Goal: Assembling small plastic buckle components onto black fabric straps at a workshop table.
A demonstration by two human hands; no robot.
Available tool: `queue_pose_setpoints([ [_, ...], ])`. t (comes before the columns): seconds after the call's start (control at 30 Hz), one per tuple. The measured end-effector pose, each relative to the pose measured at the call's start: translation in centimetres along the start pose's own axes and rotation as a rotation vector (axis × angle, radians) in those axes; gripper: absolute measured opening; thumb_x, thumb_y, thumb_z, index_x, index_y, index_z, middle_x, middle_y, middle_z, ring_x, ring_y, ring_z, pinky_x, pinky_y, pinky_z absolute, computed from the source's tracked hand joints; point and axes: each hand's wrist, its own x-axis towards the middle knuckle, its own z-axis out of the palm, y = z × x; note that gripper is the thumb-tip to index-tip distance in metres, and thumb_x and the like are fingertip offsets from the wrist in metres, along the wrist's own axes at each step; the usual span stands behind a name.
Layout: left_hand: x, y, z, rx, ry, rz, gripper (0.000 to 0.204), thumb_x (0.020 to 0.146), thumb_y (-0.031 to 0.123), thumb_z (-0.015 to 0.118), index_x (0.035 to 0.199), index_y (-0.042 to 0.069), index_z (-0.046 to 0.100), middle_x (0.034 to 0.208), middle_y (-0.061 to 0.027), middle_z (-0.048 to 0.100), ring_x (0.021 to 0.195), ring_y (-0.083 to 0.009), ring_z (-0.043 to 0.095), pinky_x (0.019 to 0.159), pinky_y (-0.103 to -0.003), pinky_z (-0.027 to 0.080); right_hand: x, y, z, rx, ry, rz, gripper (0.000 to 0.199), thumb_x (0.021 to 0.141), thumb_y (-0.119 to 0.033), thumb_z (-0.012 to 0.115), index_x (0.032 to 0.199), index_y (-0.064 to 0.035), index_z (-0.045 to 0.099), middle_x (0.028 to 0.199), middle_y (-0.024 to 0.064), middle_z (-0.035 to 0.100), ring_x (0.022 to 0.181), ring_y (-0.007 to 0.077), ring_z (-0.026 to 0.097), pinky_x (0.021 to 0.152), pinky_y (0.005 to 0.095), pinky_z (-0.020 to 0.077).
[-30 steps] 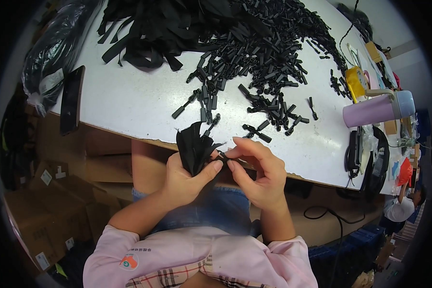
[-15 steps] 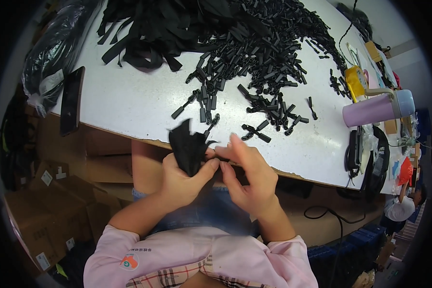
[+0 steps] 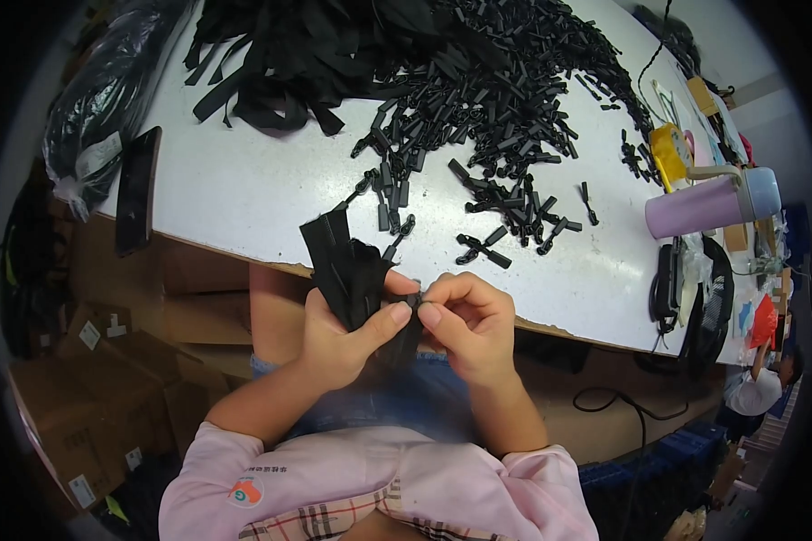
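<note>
My left hand (image 3: 340,338) is closed round a bunch of black zipper tapes (image 3: 338,270), whose loose ends fan upward above the thumb. One dark length runs down between the two hands. My right hand (image 3: 472,326) is closed in a pinch, thumb against index finger, right beside the left fingertips. What it pinches is small, dark and mostly hidden by the fingers. Both hands are just off the near edge of the white table (image 3: 262,207), above my lap. Closest to them on the tabletop lie loose black zipper pulls (image 3: 484,250).
A large heap of black zipper pulls (image 3: 505,108) spreads over the table's far middle, beside a pile of black tapes (image 3: 289,63). A phone (image 3: 138,191) lies at the left edge. A lilac bottle (image 3: 695,206) lies at right. Cardboard boxes (image 3: 90,397) stand below left.
My right hand has drawn its raised fingers down into a pinch against the left fingertips. The tapes in my left hand have tilted a little to the left and spread.
</note>
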Motion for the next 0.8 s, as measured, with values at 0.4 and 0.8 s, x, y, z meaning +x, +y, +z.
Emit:
queue_pose_setpoints([
  [0.4,0.0,0.0,-0.1,0.049,-0.057,-0.052,0.018,0.077,0.009,0.057,0.092,-0.001,0.057,0.07,-0.0014,0.057,0.054,-0.0024,0.048,0.046,-0.016,0.037,-0.1,-0.3,0.2,0.016,-0.038,0.05,0.005,0.075,0.0,0.057,0.076,0.0002,0.052,0.067,-0.0002,0.051,0.05,0.0025,0.042,0.043,0.0155,0.0321],
  [0.8,-0.4,0.5,0.4,0.122,0.018,0.019,0.019,0.078,0.004,0.054,0.097,0.001,0.055,0.078,-0.003,0.058,0.055,-0.002,0.048,0.046,-0.015,0.038,0.0,0.7,-0.3,-0.498,-0.047,-0.272,0.004,0.074,-0.001,0.056,0.074,0.0006,0.053,0.063,0.0016,0.048,0.045,0.003,0.037,0.04,0.0173,0.0284],
])
